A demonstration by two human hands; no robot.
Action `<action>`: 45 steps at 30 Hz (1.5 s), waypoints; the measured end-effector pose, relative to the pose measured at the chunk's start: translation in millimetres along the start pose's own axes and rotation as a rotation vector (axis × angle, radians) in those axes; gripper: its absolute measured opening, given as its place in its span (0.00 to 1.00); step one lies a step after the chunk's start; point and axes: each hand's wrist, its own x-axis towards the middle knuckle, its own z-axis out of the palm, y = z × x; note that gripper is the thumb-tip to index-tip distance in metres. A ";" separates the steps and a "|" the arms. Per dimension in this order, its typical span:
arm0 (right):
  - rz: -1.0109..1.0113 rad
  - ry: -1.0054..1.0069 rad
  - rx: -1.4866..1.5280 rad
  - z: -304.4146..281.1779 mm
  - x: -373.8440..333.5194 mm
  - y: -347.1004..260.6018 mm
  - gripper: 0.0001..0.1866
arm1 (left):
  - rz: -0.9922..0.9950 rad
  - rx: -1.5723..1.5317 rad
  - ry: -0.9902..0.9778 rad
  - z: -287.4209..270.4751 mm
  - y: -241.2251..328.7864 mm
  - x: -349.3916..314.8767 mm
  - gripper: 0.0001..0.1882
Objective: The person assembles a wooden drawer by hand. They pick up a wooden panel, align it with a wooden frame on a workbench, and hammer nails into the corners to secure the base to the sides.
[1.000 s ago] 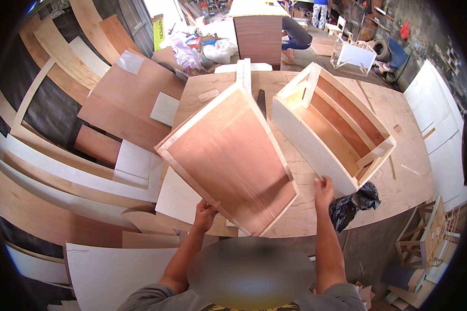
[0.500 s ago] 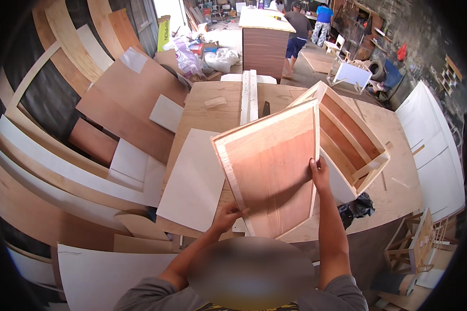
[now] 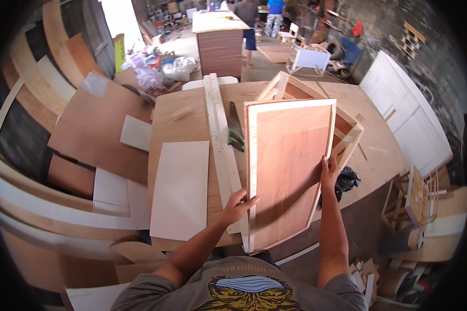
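Both hands are on one plywood box [image 3: 288, 171], tipped up on the workbench [image 3: 189, 122] with its reddish panel facing the person. The left hand [image 3: 237, 206] clamps the near edge at seven o'clock, the right hand [image 3: 328, 173] grips the side at three, likely to keep it balanced. A second box [image 3: 347, 129] sits behind. One long white straightedge [image 3: 219, 135] and one pale board [image 3: 180, 189] lie to its nine o'clock.

Plywood box [image 3: 288, 171] — a shallow rectangular carcass, reddish-brown back panel facing up, pale edges around it. It stands tilted on the near edge of the worktop [image 3: 187, 122], long axis running away from the person — overlapping a second open box behind.
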 end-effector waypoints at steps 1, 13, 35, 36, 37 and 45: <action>-0.015 0.069 -0.005 -10.8 -0.7 4.2 0.16 | 0.039 0.025 -0.029 5.7 5.1 6.2 0.06; 0.430 0.359 0.259 -96.0 -119.1 26.9 0.16 | 0.269 0.406 -0.306 57.8 99.3 49.2 0.14; 0.460 0.438 -0.171 -174.7 -303.5 63.1 0.16 | 0.359 0.790 -0.685 167.1 118.3 124.7 0.24; 0.186 0.598 -0.136 -185.2 -306.6 55.4 0.14 | 0.331 0.840 -0.722 171.4 116.7 124.4 0.24; 0.150 0.675 -0.253 -195.0 -301.9 41.4 0.13 | 0.316 0.854 -0.710 173.3 114.5 124.6 0.24; 0.069 0.606 -0.109 -282.4 -262.4 53.9 0.25 | 0.244 0.918 -0.928 208.0 97.4 125.9 0.20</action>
